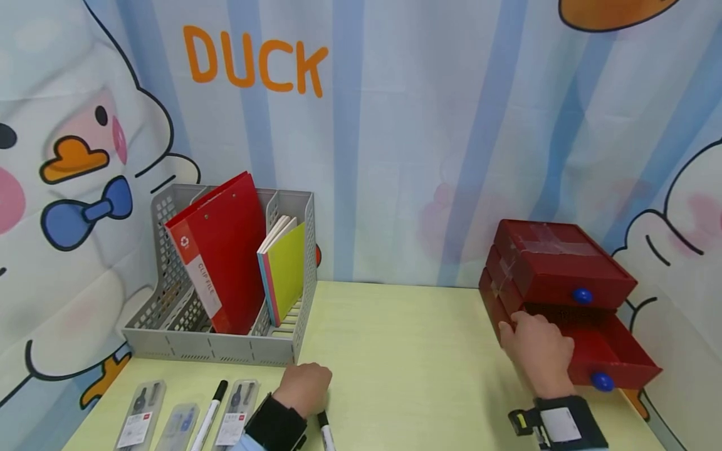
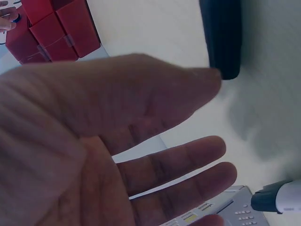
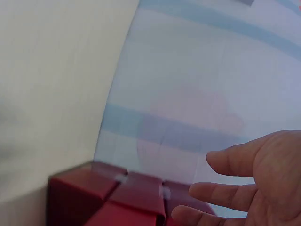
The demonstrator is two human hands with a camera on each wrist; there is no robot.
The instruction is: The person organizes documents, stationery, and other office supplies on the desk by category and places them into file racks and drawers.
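Note:
My left hand [image 1: 306, 388] hovers low over the front of the table, beside a white marker [image 1: 327, 433] with a black cap. In the left wrist view its fingers are extended, and the thumb tip overlaps the end of a black cap [image 2: 223, 40]; whether they touch I cannot tell. My right hand [image 1: 538, 351] is at the left side of a pulled-out red drawer [image 1: 612, 351] with a blue knob, under the shut top drawer [image 1: 558, 263]. The right wrist view shows that hand's fingers [image 3: 225, 195] loosely extended, with nothing between them.
A grey perforated organizer [image 1: 225, 347] at the back left holds a red clip file [image 1: 228, 263] and several notebooks [image 1: 287, 266]. In front lie clear plastic cases [image 1: 138, 416] and another black-capped marker [image 1: 209, 419]. A duck-print curtain [image 1: 395, 156] hangs behind the table.

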